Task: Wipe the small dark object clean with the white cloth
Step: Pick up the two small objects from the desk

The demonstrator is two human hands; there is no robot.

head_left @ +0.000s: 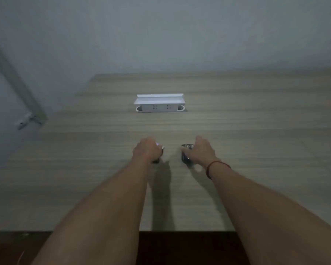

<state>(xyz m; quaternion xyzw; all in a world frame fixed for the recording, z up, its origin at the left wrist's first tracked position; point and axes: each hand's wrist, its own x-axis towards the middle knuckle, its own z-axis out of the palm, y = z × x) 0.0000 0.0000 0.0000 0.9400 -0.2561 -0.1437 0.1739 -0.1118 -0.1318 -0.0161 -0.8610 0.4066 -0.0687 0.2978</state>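
Both my forearms reach out over a wood-grain table [256, 121]. My left hand [146, 150] is closed in a fist around a small dark object [156, 161]. Only the object's dark lower end and a shiny bit by my knuckles show. My right hand [200, 153], with a red cord on its wrist, has its fingers curled over a dark glossy rounded object [185, 154] standing on the table. The two hands are about a hand's width apart. I cannot make out a white cloth; a faint pale patch lies under my right wrist.
A white socket box [159, 103] with its lid raised sits in the table beyond my hands. A grey wall rises behind it, with a metal bracket [28, 120] at the left. The table's near edge runs below my elbows, with a dark floor under it.
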